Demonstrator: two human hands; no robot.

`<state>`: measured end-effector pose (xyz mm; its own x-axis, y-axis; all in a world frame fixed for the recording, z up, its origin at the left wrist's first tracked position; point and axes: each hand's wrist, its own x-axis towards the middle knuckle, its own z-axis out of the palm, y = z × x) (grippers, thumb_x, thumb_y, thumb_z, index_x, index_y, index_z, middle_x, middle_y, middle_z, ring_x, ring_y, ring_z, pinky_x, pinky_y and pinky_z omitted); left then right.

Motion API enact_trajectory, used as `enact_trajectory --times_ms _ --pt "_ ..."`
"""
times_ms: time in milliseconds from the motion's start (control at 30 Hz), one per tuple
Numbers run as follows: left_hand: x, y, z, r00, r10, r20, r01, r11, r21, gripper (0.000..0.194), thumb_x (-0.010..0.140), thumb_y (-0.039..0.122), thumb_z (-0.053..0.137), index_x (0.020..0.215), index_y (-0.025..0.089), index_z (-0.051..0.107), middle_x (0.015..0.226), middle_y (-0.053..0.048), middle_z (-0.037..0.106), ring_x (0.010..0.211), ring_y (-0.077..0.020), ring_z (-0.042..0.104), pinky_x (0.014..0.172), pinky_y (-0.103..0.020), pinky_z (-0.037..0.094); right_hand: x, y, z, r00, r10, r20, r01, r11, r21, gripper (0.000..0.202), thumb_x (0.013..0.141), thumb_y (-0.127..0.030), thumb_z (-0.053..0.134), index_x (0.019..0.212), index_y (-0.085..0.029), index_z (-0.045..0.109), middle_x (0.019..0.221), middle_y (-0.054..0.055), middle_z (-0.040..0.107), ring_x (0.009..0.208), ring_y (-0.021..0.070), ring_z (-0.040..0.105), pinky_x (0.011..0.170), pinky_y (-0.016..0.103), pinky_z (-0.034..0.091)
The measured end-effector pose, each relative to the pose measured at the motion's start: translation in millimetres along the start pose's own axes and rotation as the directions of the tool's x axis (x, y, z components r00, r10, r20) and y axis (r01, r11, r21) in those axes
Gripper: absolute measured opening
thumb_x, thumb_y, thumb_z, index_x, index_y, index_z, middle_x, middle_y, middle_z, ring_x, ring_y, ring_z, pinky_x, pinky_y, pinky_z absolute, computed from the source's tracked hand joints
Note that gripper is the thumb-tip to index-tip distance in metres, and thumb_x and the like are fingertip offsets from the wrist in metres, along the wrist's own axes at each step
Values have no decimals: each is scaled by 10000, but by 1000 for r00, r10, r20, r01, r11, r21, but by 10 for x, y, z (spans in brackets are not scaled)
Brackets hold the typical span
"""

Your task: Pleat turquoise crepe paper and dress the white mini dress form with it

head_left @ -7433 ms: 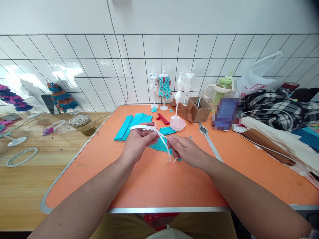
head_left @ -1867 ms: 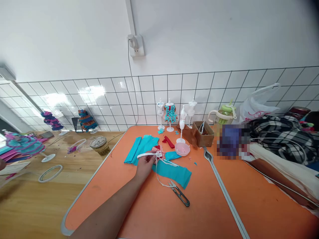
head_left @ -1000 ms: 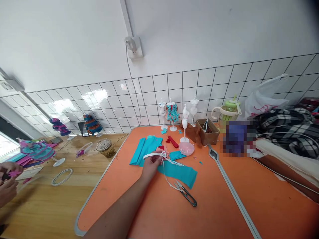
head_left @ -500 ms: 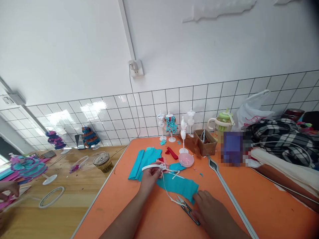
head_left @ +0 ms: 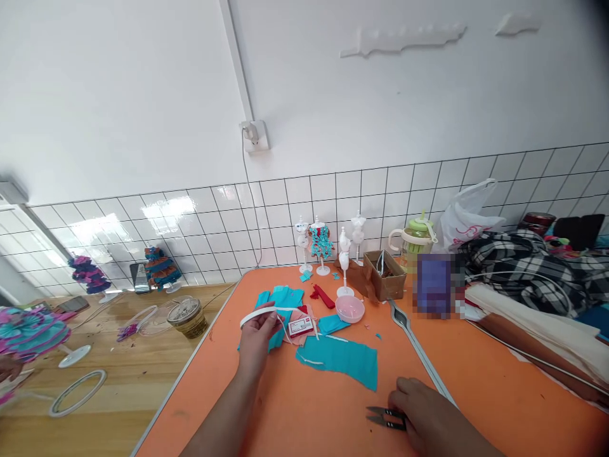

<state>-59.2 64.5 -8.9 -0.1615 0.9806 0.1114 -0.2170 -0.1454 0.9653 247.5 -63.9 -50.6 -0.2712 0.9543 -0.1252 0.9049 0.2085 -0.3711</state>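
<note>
My left hand (head_left: pixel 259 333) is closed on a white roll of tape (head_left: pixel 261 311), its ring standing out to the left of my fingers. My right hand (head_left: pixel 413 406) is closed around the handle end of dark thread snips (head_left: pixel 386 417), low over the orange table; the parted blades point left. Between my hands lies a turquoise strip of crepe-like material (head_left: pixel 342 358) with white tape pieces on it. More turquoise pieces (head_left: pixel 285 297) lie behind my left hand, and a small red-and-white box (head_left: pixel 301 326) sits to its right.
Behind stand a pink bowl (head_left: pixel 350 310), a white mini mannequin (head_left: pixel 345 260), a mannequin dressed in turquoise ruffles (head_left: pixel 321 242) and a cardboard box (head_left: pixel 391 284). A metal strip (head_left: pixel 419 352) runs along the right. On the wooden table at left are a glass jar (head_left: pixel 188 317) and another person's hand (head_left: pixel 9 368).
My left hand has moved left with the tape, away from the turquoise strip. My right hand has taken hold of the snips, which now point left. The view has shifted slightly.
</note>
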Motion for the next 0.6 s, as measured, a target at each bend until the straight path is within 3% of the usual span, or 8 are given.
enact_trajectory --times_ms 100,167,267,367,433,500,600 --pt "-33 43 12 989 -110 97 126 977 -173 428 673 280 760 1059 172 611 775 -6 677 719 -137 649 672 -245 548 -10 -25 -65 990 -63 -125 80 987 137 264 669 -8 367 751 -194 535 879 59 589 799 195 538 646 283 342" --pt "-92 57 55 960 -200 196 253 919 -302 393 647 211 768 1011 179 624 753 3 666 643 -98 632 617 -197 541 51 -90 -154 982 -49 -182 102 950 296 211 693 -35 354 757 -211 453 767 16 553 689 164 496 602 264 327" --pt "-196 69 112 866 -314 388 462 800 -382 368 594 159 786 934 178 647 669 26 622 505 -31 563 499 -102 479 261 -253 -327 964 -14 -265 157 834 529 143 744 -81 346 740 -223 363 606 -42 430 556 129 392 532 238 276" --pt "-272 54 153 778 -376 503 549 796 -254 339 607 183 790 917 170 652 629 21 598 457 -30 540 442 -100 448 557 -438 -424 920 -38 -389 310 677 667 32 812 -196 425 829 -221 435 647 -44 424 567 114 380 523 224 288" --pt "-292 16 184 773 -398 493 505 858 -99 316 649 220 777 930 164 645 671 -1 621 501 -66 586 476 -145 484 732 -528 -385 919 -1 -395 328 560 761 135 870 -333 441 901 -214 496 611 -46 432 531 113 395 507 228 318" --pt "-290 -44 218 817 -396 419 416 908 47 336 664 273 773 951 160 638 713 -16 639 562 -112 626 524 -205 521 835 -566 -270 922 35 -386 321 488 812 272 891 -436 426 919 -194 546 613 -22 501 530 125 454 512 241 366" --pt "-273 -150 265 892 -340 299 302 939 167 398 650 339 774 977 158 636 734 -20 656 613 -147 639 589 -273 546 834 -545 -73 923 -7 -385 322 563 761 321 895 -447 431 1005 -183 578 742 26 616 572 131 507 545 253 391"
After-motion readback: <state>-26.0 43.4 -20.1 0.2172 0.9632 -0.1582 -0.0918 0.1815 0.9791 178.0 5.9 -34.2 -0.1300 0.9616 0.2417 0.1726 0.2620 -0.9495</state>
